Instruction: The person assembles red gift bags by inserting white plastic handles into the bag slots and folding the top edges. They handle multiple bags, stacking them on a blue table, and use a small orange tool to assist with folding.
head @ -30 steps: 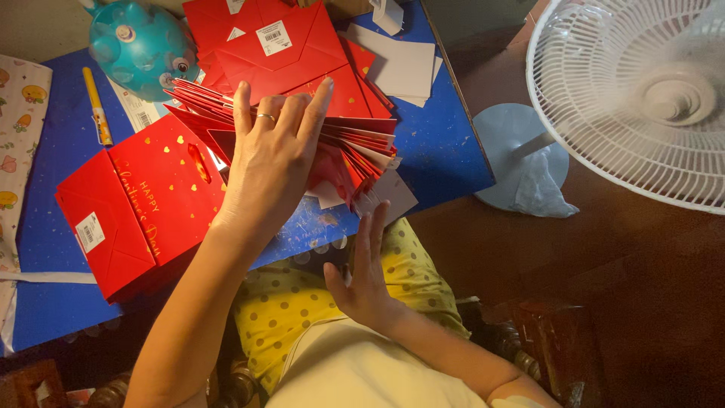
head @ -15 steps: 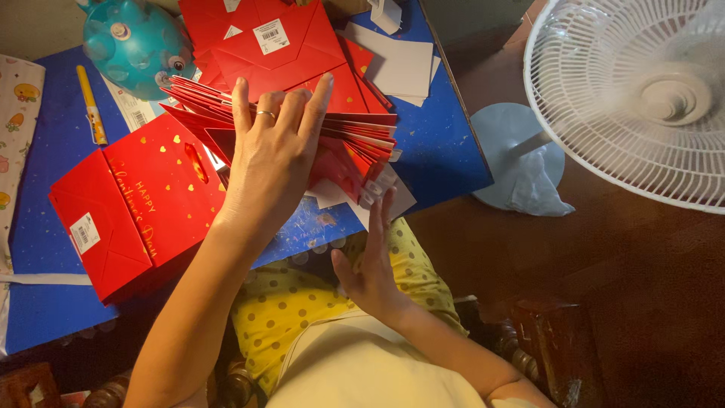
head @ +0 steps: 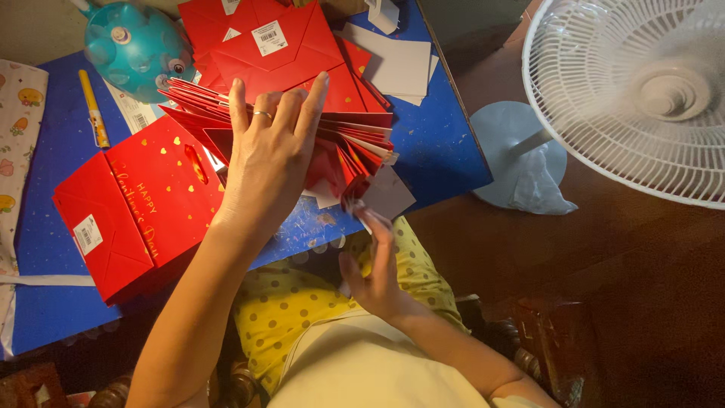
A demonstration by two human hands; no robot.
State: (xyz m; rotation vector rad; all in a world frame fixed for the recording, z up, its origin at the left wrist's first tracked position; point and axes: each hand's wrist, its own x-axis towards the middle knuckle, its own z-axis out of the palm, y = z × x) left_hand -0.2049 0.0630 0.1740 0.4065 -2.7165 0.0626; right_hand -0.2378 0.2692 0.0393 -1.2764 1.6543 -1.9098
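head | left hand point(head: 268, 162) fingers spread flat on red bags point(head: 332, 143) | right hand point(head: 374, 268) fingers loosely spread, touching bag corner

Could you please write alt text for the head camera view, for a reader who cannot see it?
A person's left hand presses flat on a fanned stack of red paper bags on a blue table, while the right hand touches the stack's near edge. A white fan stands right.

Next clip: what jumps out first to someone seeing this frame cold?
The left hand presses flat on a fanned stack of red paper bags at the centre of the blue table. The right hand reaches up to the stack's near edge. A white fan fills the upper right.
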